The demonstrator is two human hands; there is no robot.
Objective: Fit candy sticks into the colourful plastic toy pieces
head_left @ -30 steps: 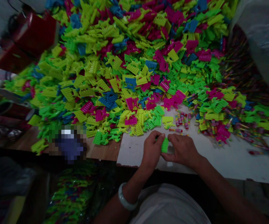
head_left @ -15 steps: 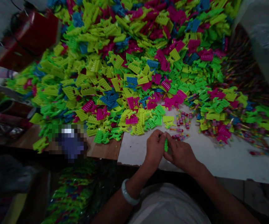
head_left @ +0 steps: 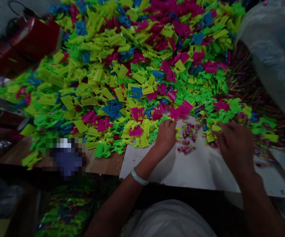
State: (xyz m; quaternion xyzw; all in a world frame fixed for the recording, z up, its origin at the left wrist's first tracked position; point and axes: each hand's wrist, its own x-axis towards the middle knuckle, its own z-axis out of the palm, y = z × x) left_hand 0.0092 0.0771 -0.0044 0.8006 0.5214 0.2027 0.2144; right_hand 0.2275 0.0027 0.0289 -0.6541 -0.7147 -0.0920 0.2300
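My left hand (head_left: pixel 166 135) is at the front edge of a large heap of comb-like plastic pieces (head_left: pixel 113 108) in yellow, green, pink and blue. Its fingers are curled down and pressed together at some green and yellow pieces; whatever they grip is hidden. Over a smaller mixed pile (head_left: pixel 231 108) on the right is my right hand (head_left: pixel 238 144), slightly blurred. Its thumb stands apart from its fingers, and I see nothing held in it. Between the hands, several small tubes with multicoloured contents (head_left: pixel 188 131) lie on the white board (head_left: pixel 157 164).
Many more thin tubes (head_left: pixel 258 79) lie heaped at the right, beside a translucent plastic bag (head_left: pixel 275 49). A red device (head_left: pixel 26 42) with a black cable stands at the back left. Below the wooden table edge (head_left: pixel 108 164) are more bright pieces (head_left: pixel 65 210).
My hands were together around a green piece and have parted. The left went forward to the heap, the right moved to the smaller pile. The view shifted slightly.
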